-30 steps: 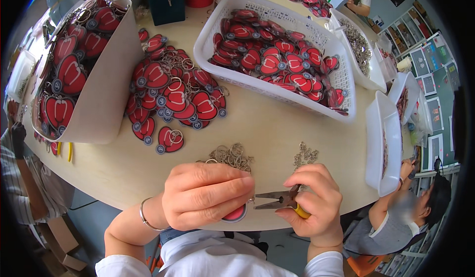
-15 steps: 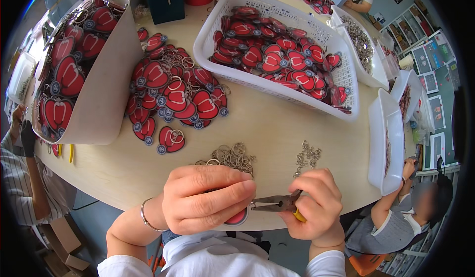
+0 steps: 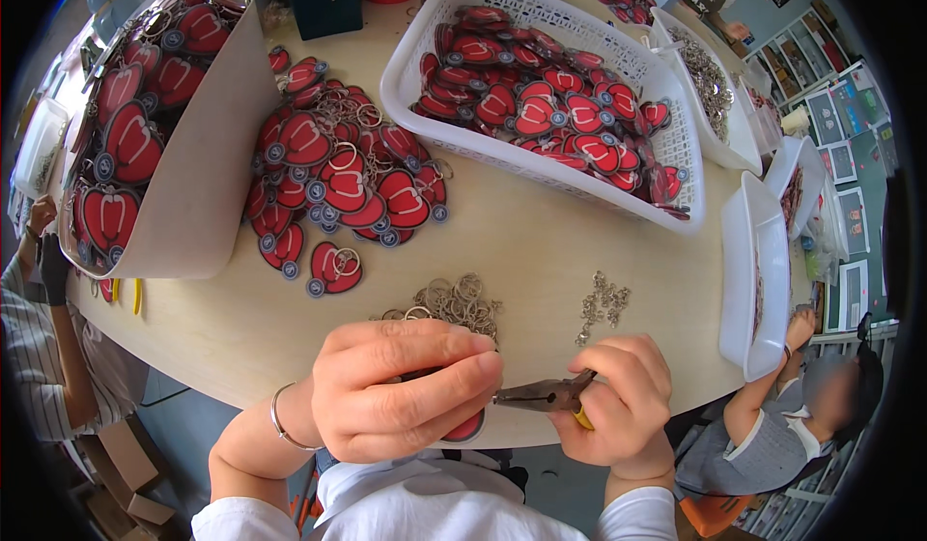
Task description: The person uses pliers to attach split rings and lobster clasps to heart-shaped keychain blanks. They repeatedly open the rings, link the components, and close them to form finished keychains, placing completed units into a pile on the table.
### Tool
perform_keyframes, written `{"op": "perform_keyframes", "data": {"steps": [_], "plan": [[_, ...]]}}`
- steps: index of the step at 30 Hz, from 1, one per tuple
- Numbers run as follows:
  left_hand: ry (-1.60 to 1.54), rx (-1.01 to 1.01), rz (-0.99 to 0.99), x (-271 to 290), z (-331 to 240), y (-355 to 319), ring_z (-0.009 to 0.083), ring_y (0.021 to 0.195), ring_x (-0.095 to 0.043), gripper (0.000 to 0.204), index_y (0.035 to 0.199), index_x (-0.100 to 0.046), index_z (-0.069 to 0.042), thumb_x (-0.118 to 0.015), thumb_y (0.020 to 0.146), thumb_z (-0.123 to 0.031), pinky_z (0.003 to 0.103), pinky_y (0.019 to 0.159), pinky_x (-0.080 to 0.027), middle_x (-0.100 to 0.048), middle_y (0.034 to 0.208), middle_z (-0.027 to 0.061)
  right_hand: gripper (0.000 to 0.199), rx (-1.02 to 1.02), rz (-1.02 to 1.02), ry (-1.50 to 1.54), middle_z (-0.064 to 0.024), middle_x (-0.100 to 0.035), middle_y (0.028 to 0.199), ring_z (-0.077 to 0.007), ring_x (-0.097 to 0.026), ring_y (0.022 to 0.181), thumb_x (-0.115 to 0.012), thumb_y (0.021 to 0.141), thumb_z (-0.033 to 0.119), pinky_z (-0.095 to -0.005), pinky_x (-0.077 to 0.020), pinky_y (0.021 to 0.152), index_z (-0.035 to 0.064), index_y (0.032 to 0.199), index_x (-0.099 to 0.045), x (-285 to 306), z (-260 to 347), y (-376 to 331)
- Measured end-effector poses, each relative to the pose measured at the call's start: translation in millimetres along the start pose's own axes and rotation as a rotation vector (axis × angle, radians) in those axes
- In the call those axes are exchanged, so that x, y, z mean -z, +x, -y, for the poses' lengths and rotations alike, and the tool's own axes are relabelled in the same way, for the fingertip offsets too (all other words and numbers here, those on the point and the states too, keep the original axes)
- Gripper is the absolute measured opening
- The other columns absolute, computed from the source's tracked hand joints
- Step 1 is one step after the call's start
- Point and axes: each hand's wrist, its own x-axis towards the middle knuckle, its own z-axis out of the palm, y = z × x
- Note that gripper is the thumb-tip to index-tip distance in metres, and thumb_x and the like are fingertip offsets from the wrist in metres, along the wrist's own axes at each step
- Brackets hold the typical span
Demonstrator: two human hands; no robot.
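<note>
In the head view, looking down over a pale table (image 3: 541, 251), the left hand (image 3: 401, 386) has its fingers curled and pinched together around a red tag (image 3: 467, 429) with a dark edge, mostly hidden, its rounded end showing just under the fingertips. To its right, the right hand (image 3: 623, 401) is closed around pliers (image 3: 541, 395) with dark metal jaws and a yellow grip; the jaws look nearly together, their tips at the left hand's fingertips, where what they touch is too small to tell. A metal bracelet (image 3: 279, 417) circles the left wrist. Just beyond the left hand lies a small pile of key rings (image 3: 456, 304), and just beyond the right hand, a scatter of small metal links (image 3: 603, 301). Farther ahead of the left hand spreads a heap of red keychains (image 3: 338, 188), with a tall beige bin (image 3: 217, 174) full of more to the heap's left. Well ahead, between the two hands' lines, stands a white basket (image 3: 454, 137) of red tags. A white tray (image 3: 739, 290) stands off to the right hand's far right.
</note>
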Motion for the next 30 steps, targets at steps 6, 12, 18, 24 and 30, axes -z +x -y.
{"op": "perform_keyframes", "data": {"steps": [6,12,18,24,30], "plan": [[0.03,-0.037,0.007,0,3,2,0.0272,0.087,-0.065,0.017,0.088,-0.065,0.002,-0.071,0.073,-0.003,0.036,0.067,-0.06,-0.063,0.105,0.0114,0.034,-0.033,0.045,0.039,-0.0094,-0.058,0.084,-0.0259,-0.056,0.07,-0.078,0.06,0.017,-0.0362,-0.0421,0.054,0.0057,0.061,-0.046,7,-1,3],[0.042,-0.044,0.013,-1,2,2,0.0273,0.086,-0.065,0.017,0.089,-0.065,0.002,-0.071,0.074,-0.005,0.035,0.066,-0.06,-0.063,0.103,0.011,0.034,-0.026,0.049,0.062,-0.0096,-0.057,0.081,-0.0253,-0.055,0.067,-0.078,0.063,0.018,-0.0351,-0.0423,0.053,0.0055,0.061,-0.046,9,-2,2],[0.041,-0.033,-0.018,-2,3,0,0.0267,0.083,-0.065,0.017,0.088,-0.065,0.002,-0.071,0.072,-0.003,0.034,0.064,-0.059,-0.063,0.101,0.0112,0.034,-0.019,0.086,0.05,-0.0102,-0.056,0.079,-0.0256,-0.055,0.064,-0.077,0.064,0.017,-0.0345,-0.0431,0.052,0.0046,0.06,-0.046,9,-2,2],[0.121,-0.072,0.014,-3,13,1,0.0256,0.079,-0.066,0.018,0.086,-0.066,0.002,-0.065,0.068,0.004,0.033,0.06,-0.056,-0.064,0.098,0.013,0.03,-0.005,0.063,-0.039,-0.0111,-0.056,0.08,-0.0267,-0.054,0.064,-0.076,0.065,0.014,-0.0354,-0.044,0.054,0.0031,0.06,-0.048,0,-9,-2],[0.455,0.336,-0.032,15,29,9,0.0293,0.079,-0.065,0.029,0.093,-0.065,0.003,-0.063,0.064,0.007,0.034,0.065,-0.054,-0.065,0.095,0.0149,0.028,-0.172,-0.146,0.048,-0.0111,-0.058,0.083,-0.0266,-0.054,0.069,-0.074,0.072,0.015,-0.0356,-0.0435,0.058,0.0006,0.061,-0.053,-15,-39,-2]]}}
